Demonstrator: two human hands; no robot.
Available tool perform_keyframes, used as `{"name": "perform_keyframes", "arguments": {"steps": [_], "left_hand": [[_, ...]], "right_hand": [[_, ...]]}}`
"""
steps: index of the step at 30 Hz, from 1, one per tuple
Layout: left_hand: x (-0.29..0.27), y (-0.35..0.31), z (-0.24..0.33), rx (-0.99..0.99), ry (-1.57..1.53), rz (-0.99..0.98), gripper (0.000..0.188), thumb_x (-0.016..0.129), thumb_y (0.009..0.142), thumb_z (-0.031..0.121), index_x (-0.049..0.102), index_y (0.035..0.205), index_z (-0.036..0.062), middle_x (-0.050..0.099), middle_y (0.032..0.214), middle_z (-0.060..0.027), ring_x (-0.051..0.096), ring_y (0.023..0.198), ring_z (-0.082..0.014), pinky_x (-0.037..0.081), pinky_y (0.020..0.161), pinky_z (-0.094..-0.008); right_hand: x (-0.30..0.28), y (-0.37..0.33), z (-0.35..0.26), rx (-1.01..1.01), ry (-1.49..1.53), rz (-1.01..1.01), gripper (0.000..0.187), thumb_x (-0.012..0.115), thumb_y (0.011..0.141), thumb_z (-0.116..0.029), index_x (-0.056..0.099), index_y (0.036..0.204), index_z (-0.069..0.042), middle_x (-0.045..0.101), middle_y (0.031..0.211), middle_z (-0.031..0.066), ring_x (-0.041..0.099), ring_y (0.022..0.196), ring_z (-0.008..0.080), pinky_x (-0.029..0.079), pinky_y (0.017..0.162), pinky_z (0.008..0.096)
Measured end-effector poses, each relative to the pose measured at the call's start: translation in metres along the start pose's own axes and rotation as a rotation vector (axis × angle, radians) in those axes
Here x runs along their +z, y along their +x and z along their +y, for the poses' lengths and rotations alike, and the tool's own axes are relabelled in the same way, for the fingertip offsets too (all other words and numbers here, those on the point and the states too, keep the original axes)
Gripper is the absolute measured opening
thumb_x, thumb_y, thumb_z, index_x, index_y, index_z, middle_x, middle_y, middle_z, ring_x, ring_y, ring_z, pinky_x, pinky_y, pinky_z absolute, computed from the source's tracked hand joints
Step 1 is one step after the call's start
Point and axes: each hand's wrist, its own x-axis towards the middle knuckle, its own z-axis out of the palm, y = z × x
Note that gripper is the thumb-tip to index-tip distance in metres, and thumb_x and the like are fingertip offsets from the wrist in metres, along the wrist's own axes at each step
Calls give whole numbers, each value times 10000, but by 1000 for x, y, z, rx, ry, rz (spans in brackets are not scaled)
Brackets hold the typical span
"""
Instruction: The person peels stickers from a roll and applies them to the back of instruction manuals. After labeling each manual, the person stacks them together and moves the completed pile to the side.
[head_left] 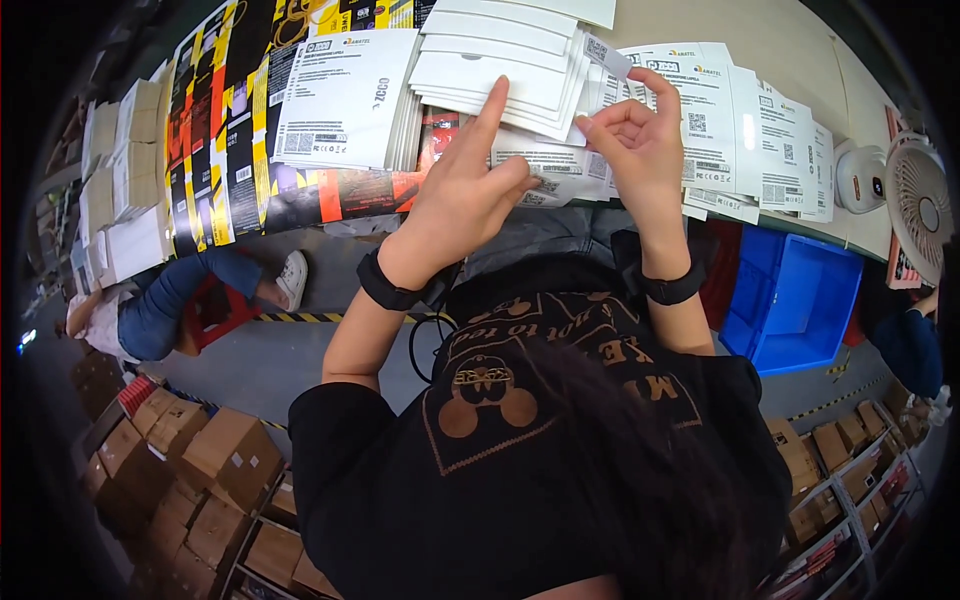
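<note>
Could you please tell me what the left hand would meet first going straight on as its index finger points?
The left hand would likely meet the plain white packages, though depth is unclear.

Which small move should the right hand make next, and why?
Perhaps the right hand should lower the small label onto the nearby white boxes, because the label is at its index fingertip and the left hand has its index finger over these boxes.

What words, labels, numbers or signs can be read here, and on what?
I won't copy wording; print appears on:
White rectangular packages: dark lettering, square codes; small lines illegible.
Small pale rectangular label by the right hand: unreadably small.
Glossy black-yellow-red sheet: bold lettering, partly covered.
Black T-shirt: bronze lettering.
</note>
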Motion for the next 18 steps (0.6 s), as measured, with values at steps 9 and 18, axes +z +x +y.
{"name": "perform_keyframes", "arguments": {"steps": [9, 18], "left_hand": [[-27, 12, 9, -38, 47, -57, 176, 676, 747, 71, 510, 753, 14, 374, 1364, -248, 531, 1075, -403, 470, 831, -408], [-68, 19, -1, -4, -65, 137, 116, 578, 852, 101, 555, 892, -5, 406, 1372, -203, 544, 1093, -283, 431, 898, -347]], "right_hand": [[-1, -1, -2, 4, 6, -20, 567, 653, 790, 37, 315, 1244, -1, 588, 754, 68, 592, 686, 100, 490, 645, 200], [-4, -3, 5, -56, 96, -4, 551, 667, 779, 7, 355, 1232, -22, 616, 731, 56, 615, 663, 99, 489, 622, 198]]}}
